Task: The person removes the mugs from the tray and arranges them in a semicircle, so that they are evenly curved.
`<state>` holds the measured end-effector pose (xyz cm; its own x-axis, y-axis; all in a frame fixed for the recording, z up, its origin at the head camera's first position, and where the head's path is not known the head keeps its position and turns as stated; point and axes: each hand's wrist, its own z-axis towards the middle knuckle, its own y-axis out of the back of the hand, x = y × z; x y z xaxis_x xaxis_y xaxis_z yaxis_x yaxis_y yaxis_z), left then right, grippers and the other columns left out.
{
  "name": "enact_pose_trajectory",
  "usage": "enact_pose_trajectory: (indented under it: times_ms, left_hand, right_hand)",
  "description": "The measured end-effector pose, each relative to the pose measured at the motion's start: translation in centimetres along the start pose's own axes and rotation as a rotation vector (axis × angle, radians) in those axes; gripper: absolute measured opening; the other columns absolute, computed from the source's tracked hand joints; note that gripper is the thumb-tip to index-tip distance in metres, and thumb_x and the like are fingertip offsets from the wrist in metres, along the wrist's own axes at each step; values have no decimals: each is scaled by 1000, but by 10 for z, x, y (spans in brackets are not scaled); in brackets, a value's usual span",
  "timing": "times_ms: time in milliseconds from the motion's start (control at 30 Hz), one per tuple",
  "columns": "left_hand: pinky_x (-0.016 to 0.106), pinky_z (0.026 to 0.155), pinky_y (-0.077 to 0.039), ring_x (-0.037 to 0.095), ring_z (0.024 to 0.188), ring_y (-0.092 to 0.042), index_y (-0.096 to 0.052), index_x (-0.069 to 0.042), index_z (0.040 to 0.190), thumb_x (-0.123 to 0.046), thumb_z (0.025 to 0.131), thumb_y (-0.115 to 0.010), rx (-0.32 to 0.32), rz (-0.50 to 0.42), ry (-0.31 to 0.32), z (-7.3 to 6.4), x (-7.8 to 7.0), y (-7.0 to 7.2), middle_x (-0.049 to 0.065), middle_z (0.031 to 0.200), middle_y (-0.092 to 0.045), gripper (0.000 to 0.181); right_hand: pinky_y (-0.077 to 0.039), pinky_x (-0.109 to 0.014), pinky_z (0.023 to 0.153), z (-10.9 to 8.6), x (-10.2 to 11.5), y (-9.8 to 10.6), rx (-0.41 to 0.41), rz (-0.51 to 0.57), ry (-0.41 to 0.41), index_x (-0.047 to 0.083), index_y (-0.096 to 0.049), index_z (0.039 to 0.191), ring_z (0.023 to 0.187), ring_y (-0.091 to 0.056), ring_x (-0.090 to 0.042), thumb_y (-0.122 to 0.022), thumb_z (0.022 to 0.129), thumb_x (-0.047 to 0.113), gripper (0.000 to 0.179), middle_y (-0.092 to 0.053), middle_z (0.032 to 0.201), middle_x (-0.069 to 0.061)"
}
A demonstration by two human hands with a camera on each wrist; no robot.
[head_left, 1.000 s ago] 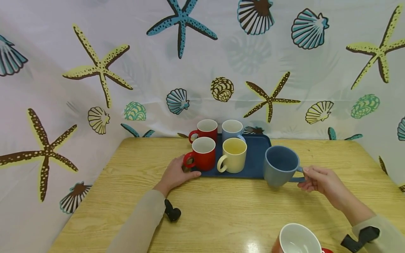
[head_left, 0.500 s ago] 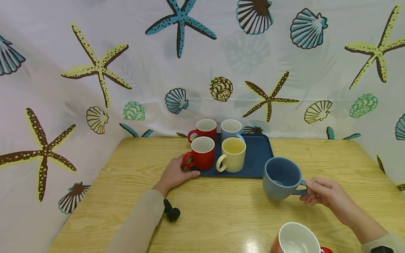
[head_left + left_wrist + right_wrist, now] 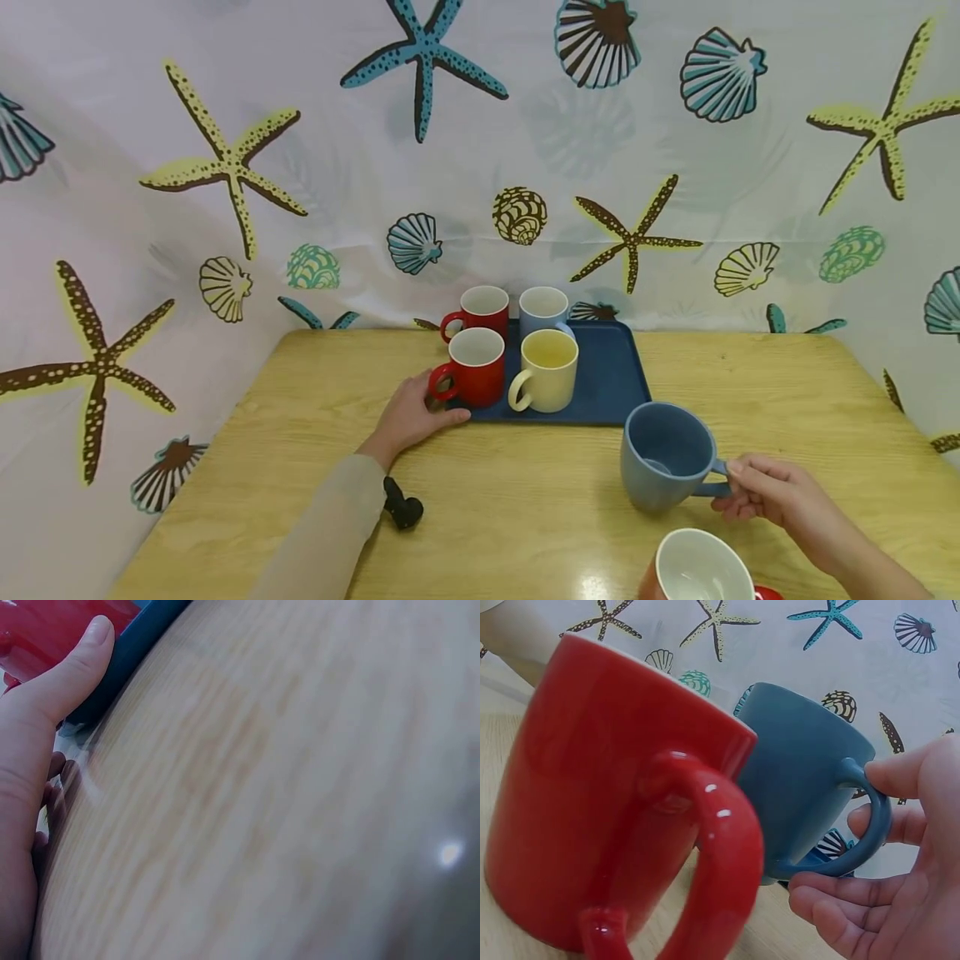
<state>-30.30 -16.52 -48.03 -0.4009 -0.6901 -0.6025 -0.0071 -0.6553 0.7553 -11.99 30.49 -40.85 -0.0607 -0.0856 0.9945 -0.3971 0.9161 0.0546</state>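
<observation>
My right hand [image 3: 772, 492] pinches the handle of a blue mug [image 3: 660, 467]. The mug is held tilted, in front of the tray's right corner. A dark blue tray [image 3: 611, 367] lies at the back of the table. My left hand [image 3: 408, 417] grips its front left corner, thumb along the front rim; the left wrist view shows the thumb [image 3: 79, 667] by the rim. Close to that hand stands a red mug [image 3: 480, 375] on the tray. A cream mug [image 3: 551, 379], another red mug [image 3: 486, 307] and a light blue mug [image 3: 542, 308] share the tray.
A red mug with white inside [image 3: 697, 571] stands on the wooden table [image 3: 517, 517] near its front right, just before the blue mug. It looms large in the right wrist view. A patterned cloth [image 3: 465, 183] hangs behind the table.
My right hand has drawn the blue mug away from the tray's right side, towards the front red mug. My left hand stays at the tray's corner.
</observation>
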Motion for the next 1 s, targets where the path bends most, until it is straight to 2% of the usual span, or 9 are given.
enact_pose_trajectory:
  times_ms: [300, 533, 767, 1000]
  left_hand:
    - [42, 94, -41, 19, 105, -52, -55, -19, 121, -57, 68, -74, -2, 12, 25, -1, 3, 1, -3, 113, -61, 67]
    - [42, 93, -41, 18, 104, -52, -55, -20, 121, -58, 68, -74, -17, 6, 20, 2, 4, 0, -4, 112, -61, 67]
    - [43, 92, -41, 18, 102, -53, -56, -19, 120, -58, 68, -74, -24, 11, 5, 2, 5, 0, -3, 112, -61, 68]
    - [40, 90, -43, 17, 97, -53, -56, -19, 117, -63, 67, -71, -21, 19, 4, 1, 3, -1, -5, 107, -62, 68]
  right_hand:
    - [-52, -34, 73, -4, -8, -7, 25, 36, -27, 7, -64, 91, 86, -66, -21, -37, 101, 15, 30, -66, 86, -7]
    - [-52, -35, 75, -6, -10, -9, 34, 30, -78, 2, -57, 85, 85, -66, -21, -37, 102, 18, 30, -67, 87, -10]
    - [-52, -32, 72, -6, -16, -10, 87, 56, -35, 0, -55, 85, 82, -65, -17, -33, 102, 13, 31, -66, 85, -5]
    - [-52, -30, 70, -7, -24, -10, 83, 17, 17, -7, -52, 85, 77, -63, -15, -33, 101, 8, 28, -62, 83, -2]
